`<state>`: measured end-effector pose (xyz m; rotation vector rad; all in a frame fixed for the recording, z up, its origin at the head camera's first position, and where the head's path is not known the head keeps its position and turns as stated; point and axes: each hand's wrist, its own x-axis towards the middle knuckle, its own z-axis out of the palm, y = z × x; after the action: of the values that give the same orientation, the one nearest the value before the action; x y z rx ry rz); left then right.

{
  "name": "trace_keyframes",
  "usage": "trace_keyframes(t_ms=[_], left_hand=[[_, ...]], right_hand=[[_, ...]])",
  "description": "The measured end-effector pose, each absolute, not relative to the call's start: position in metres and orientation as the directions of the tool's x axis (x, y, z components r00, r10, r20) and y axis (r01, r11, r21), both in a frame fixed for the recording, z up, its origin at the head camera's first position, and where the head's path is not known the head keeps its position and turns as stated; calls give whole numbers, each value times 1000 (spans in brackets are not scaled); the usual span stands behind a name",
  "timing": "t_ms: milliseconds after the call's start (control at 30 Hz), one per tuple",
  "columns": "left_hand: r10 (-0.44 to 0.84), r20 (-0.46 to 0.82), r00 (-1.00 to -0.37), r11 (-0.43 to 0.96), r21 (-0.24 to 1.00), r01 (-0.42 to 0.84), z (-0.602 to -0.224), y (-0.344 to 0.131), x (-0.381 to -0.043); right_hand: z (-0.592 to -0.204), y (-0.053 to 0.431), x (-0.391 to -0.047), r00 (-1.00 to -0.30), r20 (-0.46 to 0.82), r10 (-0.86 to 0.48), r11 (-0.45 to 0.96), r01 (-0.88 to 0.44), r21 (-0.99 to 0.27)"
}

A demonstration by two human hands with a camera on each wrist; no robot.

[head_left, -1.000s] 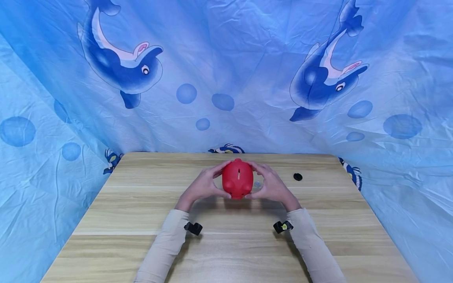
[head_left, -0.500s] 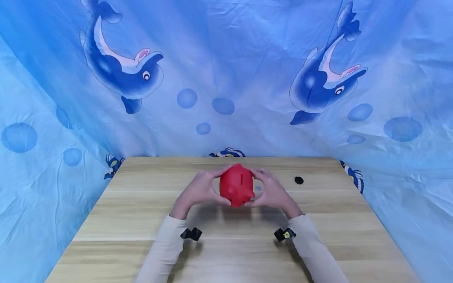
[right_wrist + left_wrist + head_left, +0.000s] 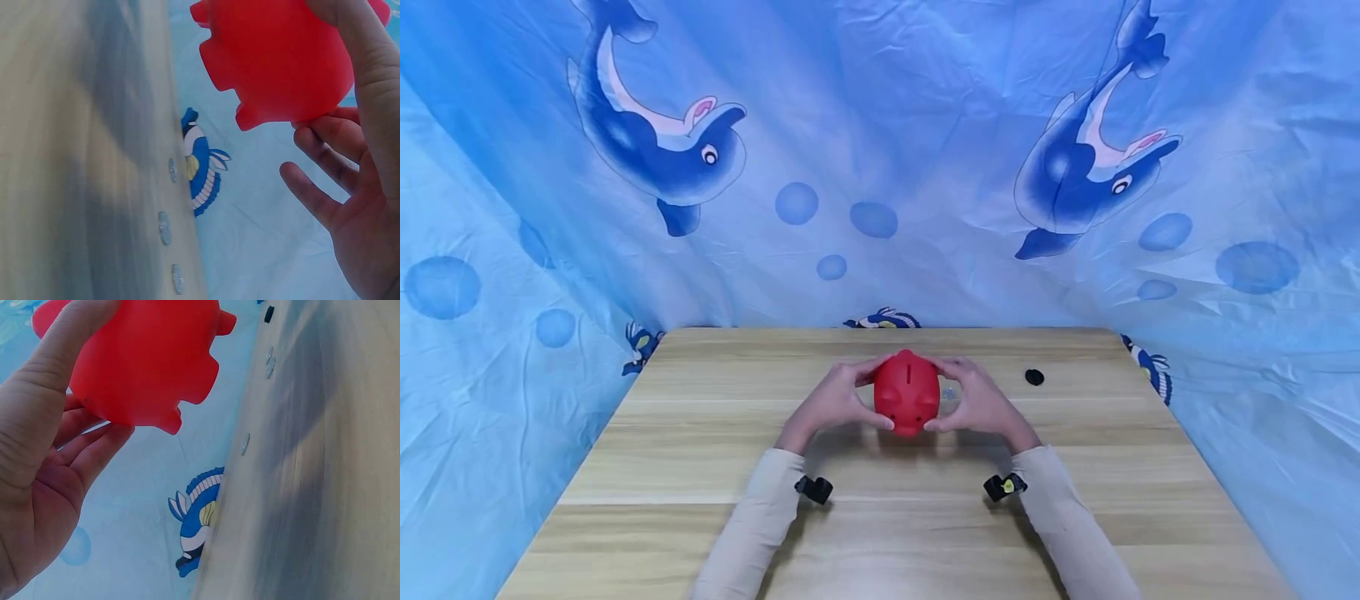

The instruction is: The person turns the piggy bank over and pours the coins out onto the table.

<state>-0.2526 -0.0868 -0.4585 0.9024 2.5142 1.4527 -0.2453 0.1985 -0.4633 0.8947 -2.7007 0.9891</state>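
Note:
A red piggy bank (image 3: 907, 393) is held in the air above the table, its coin slot on top and its snout toward me. My left hand (image 3: 838, 398) grips its left side, thumb near the snout and fingers at the back. On the other side my right hand (image 3: 977, 400) grips it the same way. Both wrist views show the stubby feet of the piggy bank (image 3: 147, 362) well off the tabletop. In the right wrist view some fingers of the right hand (image 3: 359, 206) are spread away from the red surface.
Several clear or silvery discs, perhaps coins, lie on the wooden table (image 3: 895, 533), one disc (image 3: 164, 228) near its far edge. A black round cap (image 3: 1034, 377) lies to the right. Blue dolphin-printed cloth (image 3: 880, 167) hangs behind the table and at both sides.
Half a second ago the piggy bank was tilted sideways with its slot off to the right; now it is level and facing me. Both hands have kept their grip.

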Motion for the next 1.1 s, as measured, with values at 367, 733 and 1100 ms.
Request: trace_keyframes(t_ms=[367,733,1100], left_hand=[[532,237,-813,313,837,449,-456,-87,-252],[470,198,-860,270,895,354,-440,-84,-237],[424,84,-902,284,933,221,-451,-80,-243]], right_hand=[[-459,200,-244,-805,343,-483,507,-577,-640],[-448,197,-231,-819,407,-404,450,-566,-691],[-463,191,-242,-870,302,-390,404,-456,-793]])
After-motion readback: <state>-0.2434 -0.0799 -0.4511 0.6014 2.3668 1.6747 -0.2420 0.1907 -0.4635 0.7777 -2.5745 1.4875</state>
